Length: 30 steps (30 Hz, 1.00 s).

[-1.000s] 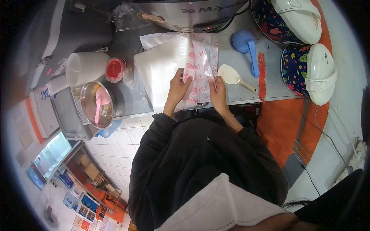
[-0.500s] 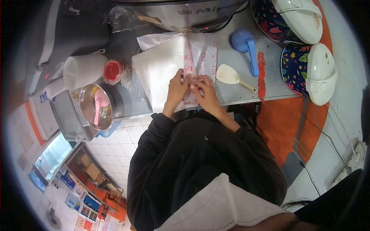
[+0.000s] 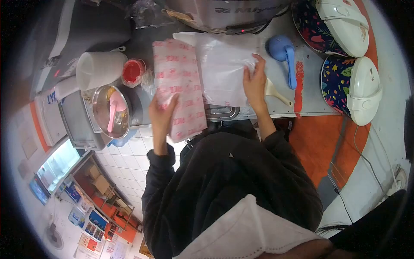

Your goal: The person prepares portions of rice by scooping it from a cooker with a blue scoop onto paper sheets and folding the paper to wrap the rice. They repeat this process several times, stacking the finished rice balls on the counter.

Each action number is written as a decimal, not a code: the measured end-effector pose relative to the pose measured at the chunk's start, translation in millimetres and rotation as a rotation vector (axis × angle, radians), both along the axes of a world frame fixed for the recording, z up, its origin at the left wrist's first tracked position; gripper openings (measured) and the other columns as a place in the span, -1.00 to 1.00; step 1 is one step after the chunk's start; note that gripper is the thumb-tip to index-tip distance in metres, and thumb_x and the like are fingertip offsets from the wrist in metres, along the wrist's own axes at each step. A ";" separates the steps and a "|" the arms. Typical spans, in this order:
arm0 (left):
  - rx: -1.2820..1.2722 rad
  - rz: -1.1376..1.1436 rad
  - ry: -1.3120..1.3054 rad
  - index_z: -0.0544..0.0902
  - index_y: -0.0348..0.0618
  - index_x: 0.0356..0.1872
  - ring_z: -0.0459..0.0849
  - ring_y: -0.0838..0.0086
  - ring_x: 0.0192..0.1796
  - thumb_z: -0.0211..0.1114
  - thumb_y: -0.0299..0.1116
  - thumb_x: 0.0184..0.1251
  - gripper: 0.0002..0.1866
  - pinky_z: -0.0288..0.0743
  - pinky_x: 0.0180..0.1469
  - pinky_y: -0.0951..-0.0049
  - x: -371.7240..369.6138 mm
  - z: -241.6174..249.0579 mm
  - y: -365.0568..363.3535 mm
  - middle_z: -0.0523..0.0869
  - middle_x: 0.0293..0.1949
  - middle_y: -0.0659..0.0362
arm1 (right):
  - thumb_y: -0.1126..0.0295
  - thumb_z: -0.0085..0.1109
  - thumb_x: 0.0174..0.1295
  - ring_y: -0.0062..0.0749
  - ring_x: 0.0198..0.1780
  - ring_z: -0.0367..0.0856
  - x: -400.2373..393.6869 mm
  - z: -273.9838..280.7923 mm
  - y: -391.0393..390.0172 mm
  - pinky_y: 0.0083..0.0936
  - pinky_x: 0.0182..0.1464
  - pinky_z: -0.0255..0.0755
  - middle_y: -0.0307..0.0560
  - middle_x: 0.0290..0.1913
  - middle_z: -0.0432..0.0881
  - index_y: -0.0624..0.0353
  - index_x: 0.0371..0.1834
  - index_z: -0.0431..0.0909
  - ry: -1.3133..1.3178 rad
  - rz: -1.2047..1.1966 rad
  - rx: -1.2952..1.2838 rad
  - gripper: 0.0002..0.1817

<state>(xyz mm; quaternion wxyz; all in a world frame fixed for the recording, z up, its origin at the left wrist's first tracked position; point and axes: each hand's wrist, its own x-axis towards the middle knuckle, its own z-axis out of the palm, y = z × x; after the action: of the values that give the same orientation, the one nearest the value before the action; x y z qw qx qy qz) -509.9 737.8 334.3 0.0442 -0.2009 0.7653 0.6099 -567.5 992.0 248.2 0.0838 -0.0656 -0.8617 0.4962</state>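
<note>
The red-printed paper [image 3: 183, 82] juts past the front edge of the counter [image 3: 317, 93], gripped along one side by the left hand [image 3: 160, 114]; a loosened pinch could drop it. The half-curled right hand [image 3: 255, 84], its grip unclear, could crease the white sheet [image 3: 220, 69]

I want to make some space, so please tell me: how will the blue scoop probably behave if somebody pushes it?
The blue scoop is probably light and stiff, since it looks like moulded plastic. Pushed, it may pivot or rock, because a rounded bowl sits at one end of its long handle.
</note>
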 end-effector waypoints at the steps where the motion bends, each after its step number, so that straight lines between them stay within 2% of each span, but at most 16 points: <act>1: -0.087 0.009 0.007 0.55 -0.39 -0.05 0.61 0.52 -0.21 0.37 -0.45 0.15 -0.64 0.50 -0.12 0.51 3.6 10.4 -10.8 0.68 -0.21 0.11 | 0.51 0.13 0.15 0.14 0.00 0.44 1.9 -2.6 5.3 -0.16 0.11 0.29 0.28 0.07 0.40 0.23 0.20 0.19 -0.072 -0.076 -0.003 -0.46; 2: -0.253 0.004 -0.007 0.55 -0.40 -0.05 0.61 0.52 -0.21 0.37 -0.45 0.15 -0.64 0.50 -0.12 0.51 7.5 24.5 -15.9 0.68 -0.21 0.11 | 0.36 0.26 0.10 0.11 0.06 0.41 0.2 -17.6 13.4 -0.11 0.18 0.19 0.26 0.16 0.34 0.30 0.22 0.17 -0.038 -0.044 0.277 -0.35; 3: -0.418 0.000 -0.022 0.54 -0.40 -0.05 0.61 0.52 -0.21 0.36 -0.45 0.15 -0.64 0.50 -0.12 0.51 7.9 42.2 -18.2 0.68 -0.20 0.11 | 0.36 0.26 0.10 0.11 0.06 0.41 -4.1 -18.3 12.1 -0.11 0.18 0.19 0.26 0.16 0.34 0.30 0.22 0.17 -0.033 -0.038 0.275 -0.35; 5: -0.483 0.009 0.052 0.54 -0.40 -0.06 0.61 0.52 -0.21 0.36 -0.45 0.15 -0.65 0.50 -0.13 0.51 13.9 53.2 -29.0 0.68 -0.20 0.11 | 0.21 0.35 0.02 0.05 0.12 0.41 -11.7 -18.7 9.4 -0.11 0.24 0.10 0.27 0.19 0.35 0.28 0.28 0.13 -0.266 -0.212 0.332 -0.19; 9: -0.561 0.007 0.159 0.55 -0.39 -0.07 0.61 0.51 -0.23 0.36 -0.45 0.16 -0.66 0.49 -0.15 0.52 15.5 82.5 -40.9 0.67 -0.21 0.10 | 0.09 0.41 -0.02 -0.07 -0.04 0.55 -28.8 -54.8 23.8 -0.24 0.11 0.30 0.20 -0.01 0.55 0.35 0.24 0.24 -0.268 -0.176 0.142 -0.16; 11: -0.554 0.047 0.212 0.55 -0.38 -0.06 0.61 0.50 -0.24 0.36 -0.44 0.16 -0.66 0.48 -0.15 0.51 20.4 91.0 -49.1 0.67 -0.22 0.10 | 0.10 0.36 0.02 0.03 0.05 0.53 -30.1 -35.0 27.4 -0.30 0.11 0.33 0.32 0.03 0.53 0.38 0.05 0.43 -0.373 -0.016 -0.129 -0.35; 12: -0.510 0.087 0.168 0.55 -0.38 -0.06 0.61 0.50 -0.24 0.36 -0.43 0.16 -0.65 0.48 -0.14 0.52 22.9 95.7 -56.2 0.67 -0.23 0.11 | 0.15 0.34 0.06 0.03 -0.05 0.58 -23.3 -15.4 22.5 -0.35 0.02 0.40 0.31 -0.07 0.59 0.46 -0.10 0.50 -0.265 -0.033 -0.062 -0.45; 13: -0.465 0.125 0.126 0.55 -0.38 -0.06 0.61 0.49 -0.24 0.37 -0.43 0.16 -0.65 0.48 -0.14 0.52 24.9 101.0 -62.2 0.67 -0.23 0.11 | 0.15 0.34 0.06 0.03 -0.05 0.58 -13.5 -10.4 20.6 -0.35 0.02 0.40 0.31 -0.07 0.59 0.46 -0.10 0.50 -0.261 -0.031 -0.064 -0.45; 15: -0.527 0.118 0.132 0.54 -0.40 -0.04 0.62 0.47 -0.23 0.37 -0.42 0.16 -0.62 0.47 -0.12 0.50 26.6 116.3 -69.4 0.67 -0.22 0.09 | 0.21 0.32 0.10 -0.02 -0.08 0.59 7.3 -0.8 18.2 -0.34 0.03 0.39 0.23 -0.16 0.62 0.50 -0.07 0.47 -0.012 -0.063 0.139 -0.47; 17: -0.726 0.098 0.143 0.53 -0.42 -0.03 0.62 0.45 -0.22 0.37 -0.39 0.16 -0.60 0.47 -0.10 0.48 28.0 128.8 -74.8 0.67 -0.22 0.07 | 0.25 0.29 0.13 -0.11 -0.12 0.60 33.8 19.9 21.1 -0.36 0.01 0.40 0.17 -0.20 0.63 0.48 -0.07 0.47 -0.008 -0.032 0.193 -0.52; 19: -0.712 0.081 0.120 0.53 -0.43 -0.03 0.62 0.44 -0.20 0.35 -0.35 0.18 -0.59 0.46 -0.08 0.46 29.0 134.9 -84.5 0.68 -0.22 0.05 | 0.29 0.27 0.16 -0.20 -0.15 0.60 50.5 51.5 18.0 -0.38 -0.01 0.41 0.10 -0.24 0.64 0.47 -0.07 0.47 -0.002 -0.005 0.247 -0.57; 22: -0.714 0.051 0.119 0.54 -0.41 -0.03 0.63 0.43 -0.21 0.34 -0.33 0.19 -0.60 0.46 -0.09 0.45 24.2 137.1 -93.7 0.69 -0.24 0.01 | 0.39 0.19 0.23 -0.55 -0.10 0.50 65.9 102.3 -2.0 -0.60 -0.06 0.38 -0.07 -0.05 0.55 0.33 -0.06 0.46 -0.050 -0.127 -0.582 -0.71; 23: -0.812 0.011 0.164 0.54 -0.41 -0.04 0.64 0.41 -0.22 0.34 -0.33 0.19 -0.60 0.46 -0.09 0.43 22.1 136.1 -95.9 0.69 -0.24 -0.01 | 0.39 0.19 0.23 -0.55 -0.10 0.50 70.7 112.8 -14.0 -0.60 -0.06 0.38 -0.07 -0.05 0.55 0.33 -0.06 0.46 -0.046 -0.135 -0.580 -0.71; 25: -0.903 -0.032 0.218 0.55 -0.40 -0.05 0.64 0.39 -0.23 0.34 -0.32 0.19 -0.61 0.46 -0.09 0.41 18.4 134.4 -98.6 0.69 -0.25 -0.02 | 0.37 0.15 0.26 -0.54 -0.05 0.49 78.0 128.3 -40.3 -0.63 -0.03 0.36 -0.06 0.00 0.52 0.33 -0.01 0.42 0.013 -0.363 -0.882 -0.68; 29: -0.832 -0.049 0.215 0.55 -0.41 -0.07 0.65 0.32 -0.23 0.33 -0.32 0.17 -0.61 0.46 -0.10 0.37 19.8 133.0 -102.2 0.69 -0.26 -0.05 | 0.33 0.13 0.29 -0.50 -0.04 0.48 84.2 108.2 -79.1 -0.57 0.01 0.36 -0.05 -0.02 0.52 0.34 0.06 0.37 0.027 -0.451 -0.956 -0.62; 30: -0.817 -0.047 0.232 0.55 -0.41 -0.08 0.65 0.31 -0.23 0.33 -0.32 0.17 -0.62 0.46 -0.09 0.37 21.3 132.3 -103.6 0.68 -0.26 -0.05 | 0.30 0.13 0.29 -0.47 -0.04 0.48 83.3 97.0 -93.4 -0.55 0.03 0.36 -0.04 -0.02 0.52 0.37 0.07 0.36 0.032 -0.580 -0.929 -0.60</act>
<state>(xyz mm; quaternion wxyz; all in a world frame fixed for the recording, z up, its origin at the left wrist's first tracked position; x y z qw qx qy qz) -488.6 634.2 466.5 -0.1115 -0.1146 0.9484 0.2739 -484.1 898.6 345.2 0.1924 -0.3233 -0.4970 0.7819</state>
